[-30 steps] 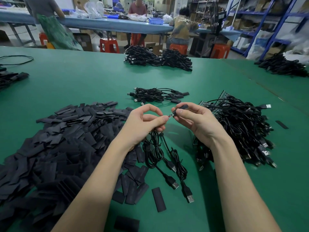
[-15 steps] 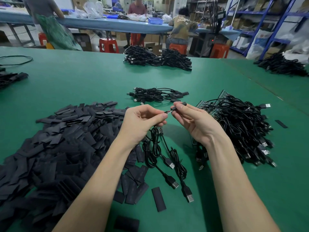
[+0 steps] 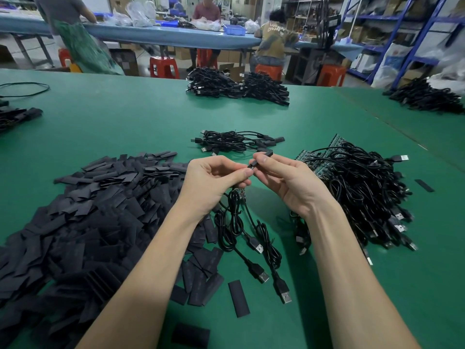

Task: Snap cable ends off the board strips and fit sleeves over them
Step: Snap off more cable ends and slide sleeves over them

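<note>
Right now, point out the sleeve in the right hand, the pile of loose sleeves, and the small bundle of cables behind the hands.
sleeve (image 3: 264, 157), head view, its exposed far end.
pile of loose sleeves (image 3: 100, 210), head view, middle of the heap.
small bundle of cables (image 3: 234, 142), head view, centre of the bundle.

The cable end (image 3: 252, 165) is mostly hidden between the fingers (image 3: 241, 175), and the sleeve pile (image 3: 75, 222) runs off the left edge.

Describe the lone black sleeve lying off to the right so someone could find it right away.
Start at the big tangle of black cables on the right of the green table. Just beyond its right edge lies one flat black sleeve, alone on bare green, unlike the heaped sleeves on the left.
</note>
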A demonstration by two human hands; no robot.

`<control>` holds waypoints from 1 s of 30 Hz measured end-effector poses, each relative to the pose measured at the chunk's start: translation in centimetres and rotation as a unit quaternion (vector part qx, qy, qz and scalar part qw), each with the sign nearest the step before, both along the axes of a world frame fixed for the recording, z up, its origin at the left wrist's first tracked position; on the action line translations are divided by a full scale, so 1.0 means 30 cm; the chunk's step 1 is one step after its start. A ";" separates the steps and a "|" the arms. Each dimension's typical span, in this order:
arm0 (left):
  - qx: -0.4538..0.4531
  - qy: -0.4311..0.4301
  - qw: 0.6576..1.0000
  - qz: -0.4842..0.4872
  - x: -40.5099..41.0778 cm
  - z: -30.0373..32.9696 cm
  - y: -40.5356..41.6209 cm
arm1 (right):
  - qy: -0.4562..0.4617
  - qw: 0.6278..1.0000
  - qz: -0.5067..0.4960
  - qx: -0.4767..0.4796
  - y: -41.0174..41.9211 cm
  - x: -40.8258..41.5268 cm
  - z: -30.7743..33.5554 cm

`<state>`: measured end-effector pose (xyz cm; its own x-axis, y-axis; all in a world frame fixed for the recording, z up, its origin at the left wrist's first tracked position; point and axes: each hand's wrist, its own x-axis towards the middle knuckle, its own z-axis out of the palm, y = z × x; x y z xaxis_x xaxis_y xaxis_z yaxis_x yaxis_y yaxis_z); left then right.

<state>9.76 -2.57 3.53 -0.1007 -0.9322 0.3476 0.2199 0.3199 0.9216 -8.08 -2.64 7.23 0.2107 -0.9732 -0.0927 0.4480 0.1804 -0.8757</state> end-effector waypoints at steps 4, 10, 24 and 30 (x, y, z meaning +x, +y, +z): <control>-0.003 -0.003 1.000 0.007 0.002 0.000 0.001 | 0.006 1.000 0.004 -0.008 0.000 0.004 -0.003; -0.001 -0.011 1.000 0.002 -0.004 0.011 0.010 | 0.032 0.999 0.008 -0.018 -0.001 -0.001 -0.004; 0.102 0.044 0.991 -0.069 0.008 0.025 0.027 | 0.004 0.999 0.052 0.002 0.010 -0.003 -0.009; 0.111 0.042 0.991 -0.060 0.006 0.031 0.030 | 0.004 0.998 0.067 0.002 0.013 -0.003 -0.012</control>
